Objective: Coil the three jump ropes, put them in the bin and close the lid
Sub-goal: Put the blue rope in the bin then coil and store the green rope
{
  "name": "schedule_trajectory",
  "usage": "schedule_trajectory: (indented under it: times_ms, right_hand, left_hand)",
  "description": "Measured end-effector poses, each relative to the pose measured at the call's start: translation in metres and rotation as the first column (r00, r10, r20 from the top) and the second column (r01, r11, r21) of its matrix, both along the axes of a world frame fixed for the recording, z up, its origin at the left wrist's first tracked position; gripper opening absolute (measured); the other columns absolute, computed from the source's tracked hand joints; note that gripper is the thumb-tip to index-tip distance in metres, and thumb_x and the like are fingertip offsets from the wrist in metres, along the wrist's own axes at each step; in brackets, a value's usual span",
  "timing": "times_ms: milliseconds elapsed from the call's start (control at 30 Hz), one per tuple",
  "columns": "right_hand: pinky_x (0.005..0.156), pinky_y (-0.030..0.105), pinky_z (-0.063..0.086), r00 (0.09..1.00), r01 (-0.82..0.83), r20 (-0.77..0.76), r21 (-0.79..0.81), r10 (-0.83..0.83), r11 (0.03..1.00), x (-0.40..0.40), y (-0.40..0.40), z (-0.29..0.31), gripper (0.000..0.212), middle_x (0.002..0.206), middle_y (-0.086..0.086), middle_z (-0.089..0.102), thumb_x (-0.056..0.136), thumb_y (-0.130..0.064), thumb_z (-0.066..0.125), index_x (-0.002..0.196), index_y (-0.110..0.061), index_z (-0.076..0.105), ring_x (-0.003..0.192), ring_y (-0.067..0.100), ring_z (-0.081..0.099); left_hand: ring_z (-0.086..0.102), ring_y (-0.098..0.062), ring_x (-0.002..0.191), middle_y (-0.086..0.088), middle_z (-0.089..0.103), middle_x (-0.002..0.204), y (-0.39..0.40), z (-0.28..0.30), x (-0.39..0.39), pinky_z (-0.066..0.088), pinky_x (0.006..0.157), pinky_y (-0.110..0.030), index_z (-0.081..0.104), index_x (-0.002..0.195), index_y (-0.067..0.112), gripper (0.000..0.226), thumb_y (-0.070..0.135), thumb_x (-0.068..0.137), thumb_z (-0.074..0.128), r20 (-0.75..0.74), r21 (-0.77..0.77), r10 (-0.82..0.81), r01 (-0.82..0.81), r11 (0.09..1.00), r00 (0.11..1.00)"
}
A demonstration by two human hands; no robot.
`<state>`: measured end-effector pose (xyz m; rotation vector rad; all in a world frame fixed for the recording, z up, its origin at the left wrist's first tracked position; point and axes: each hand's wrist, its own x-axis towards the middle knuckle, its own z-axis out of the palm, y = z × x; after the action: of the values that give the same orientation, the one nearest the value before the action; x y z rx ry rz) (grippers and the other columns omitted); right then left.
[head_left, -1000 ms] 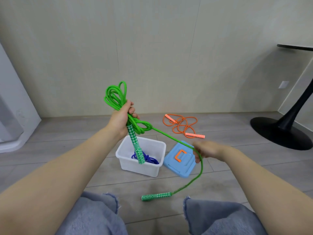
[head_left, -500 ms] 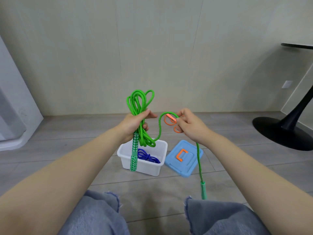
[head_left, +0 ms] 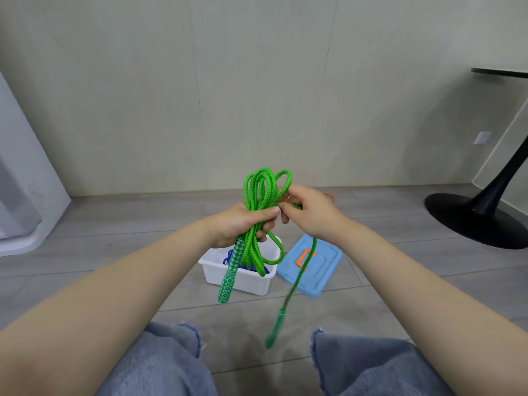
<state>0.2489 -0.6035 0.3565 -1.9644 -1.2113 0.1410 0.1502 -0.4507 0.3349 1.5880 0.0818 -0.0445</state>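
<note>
Head view: your left hand (head_left: 241, 224) has a closed grip round the bundled loops of the green jump rope (head_left: 261, 192), thumb clamped across the strands, loops standing up above the fist. One patterned green handle (head_left: 230, 274) hangs straight down from that fist, in front of the bin. Your right hand (head_left: 307, 210) sits just beside the left, grip pinched on the free run of the same rope, feeding it onto the bundle. From that pinch the tail drops to the second green handle (head_left: 274, 331), which dangles free between your knees.

Step in hand, as I read it: coiling rope two of three, nearly done, only a short tail left. Next move calls for laying that last run into the bundle, bringing the loose handle up alongside the first, then lowering the whole coil into the bin without letting the loops spring open.

Containers: white bin (head_left: 241, 277) on the floor directly under your hands, open, with a blue jump rope (head_left: 228, 257) already inside, mostly hidden behind the green strands. Blue lid (head_left: 323, 267) lies flat on the floor touching or just beside the bin's right side; can't tell which. Orange latch (head_left: 303, 257) on top of it. A bit of orange jump rope (head_left: 330, 197) shows on the floor behind your right hand, not yet coiled as far as visible.
</note>
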Motion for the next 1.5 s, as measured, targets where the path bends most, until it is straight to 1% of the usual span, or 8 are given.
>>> schedule_trajectory:
  times_ms: [167, 433, 700, 867, 1100, 1267, 1400, 1500]
  right_hand:
    - [0.042, 0.023, 0.04, 0.966, 0.003, -0.258, -0.033, -0.012, 0.999, -0.002, -0.003, 0.004, 0.009, 0.063, 0.003, 0.066, 0.092, -0.02, 0.06, 0.098, -0.014, 0.055, 0.043, 0.012, 0.045]
    - [0.068, 0.025, 0.049, 0.797, -0.139, -0.6, -0.301, -0.074, 0.943, 0.033, -0.052, -0.022, 0.018, 0.075, 0.012, 0.061, 0.078, -0.022, 0.058, 0.082, -0.006, 0.066, 0.072, 0.019, 0.06]
    - [0.064, 0.031, 0.054, 0.766, -0.061, -0.62, -0.33, -0.167, 0.942, 0.034, -0.057, -0.028, 0.024, 0.064, 0.003, 0.051, 0.096, -0.017, 0.045, 0.097, -0.008, 0.067, 0.056, 0.018, 0.053]
    - [0.038, 0.017, 0.019, 0.836, 0.093, -0.516, -0.205, -0.188, 0.974, 0.037, -0.046, -0.021, 0.027, 0.059, -0.002, 0.033, 0.101, -0.019, 0.041, 0.105, -0.008, 0.065, 0.043, 0.008, 0.022]
    - [0.042, 0.021, 0.024, 0.877, 0.189, -0.298, -0.507, -0.376, 0.841, 0.036, -0.039, -0.034, 0.018, 0.065, 0.006, 0.047, 0.093, -0.011, 0.05, 0.075, -0.01, 0.052, 0.048, 0.015, 0.029]
    - [0.062, 0.028, 0.035, 0.918, 0.242, -0.169, -0.476, -0.358, 0.846, 0.034, -0.027, -0.03, 0.037, 0.062, 0.0, 0.041, 0.094, -0.008, 0.053, 0.062, -0.021, 0.04, 0.065, 0.019, 0.043]
    - [0.062, 0.033, 0.032, 0.96, 0.241, 0.243, -0.47, -0.138, 0.849, 0.012, -0.006, -0.011, 0.04, 0.055, 0.007, 0.049, 0.092, -0.029, 0.057, 0.056, -0.013, 0.052, 0.073, 0.03, 0.051]
    - [0.067, 0.038, 0.043, 0.964, 0.158, 0.261, -0.391, -0.055, 0.907, -0.017, 0.007, 0.012, 0.044, 0.073, 0.023, 0.062, 0.092, -0.038, 0.058, 0.07, 0.0, 0.062, 0.076, 0.035, 0.058]
  left_hand:
    - [0.044, -0.018, 0.065, 0.001, 0.041, 0.062, 0.007, -0.001, 0.004, 0.039, 0.073, -0.031, 0.053, 0.059, 0.023, 0.04, 0.041, 0.095, 0.054, 0.037, 0.109, 0.036, -0.039, 0.993, 0.999]
    - [0.041, -0.015, 0.05, 0.001, 0.025, 0.056, 0.031, -0.007, 0.001, 0.052, 0.069, -0.034, 0.043, 0.063, 0.021, 0.036, 0.028, 0.095, 0.057, -0.004, -0.15, 0.25, -0.248, 0.957, 0.968]
    - [0.035, -0.009, 0.042, 0.006, 0.031, 0.05, 0.041, 0.005, 0.003, 0.044, 0.055, -0.025, 0.04, 0.067, 0.02, 0.033, 0.013, 0.094, 0.057, 0.07, -0.351, 0.457, -0.407, 0.843, 0.887]
    - [0.031, -0.011, 0.043, 0.004, 0.029, 0.053, 0.049, -0.002, -0.001, 0.038, 0.054, -0.027, 0.039, 0.064, 0.02, 0.035, 0.01, 0.095, 0.053, 0.063, -0.236, 0.418, -0.394, 0.889, 0.906]
    - [0.028, -0.006, 0.041, 0.009, 0.025, 0.049, 0.009, 0.025, -0.013, 0.043, 0.053, -0.022, 0.04, 0.058, 0.024, 0.04, 0.011, 0.093, 0.051, -0.091, -0.153, -0.132, 0.117, 0.981, 0.987]
    - [0.034, -0.004, 0.041, 0.012, 0.032, 0.048, -0.058, 0.022, -0.017, 0.046, 0.052, -0.02, 0.035, 0.068, 0.019, 0.026, 0.009, 0.087, 0.049, -0.363, -0.088, -0.654, 0.674, 0.733, 0.664]
    - [0.043, -0.006, 0.04, 0.008, 0.042, 0.044, -0.095, -0.018, -0.021, 0.05, 0.052, -0.021, 0.043, 0.07, 0.01, 0.026, 0.001, 0.094, 0.05, -0.649, 0.07, -0.626, 0.854, 0.516, 0.432]
    - [0.05, -0.01, 0.038, 0.001, 0.053, 0.048, -0.096, -0.046, -0.023, 0.047, 0.045, -0.019, 0.055, 0.075, 0.002, 0.018, 0.009, 0.091, 0.06, -0.771, 0.335, -0.438, 0.88, 0.337, 0.461]
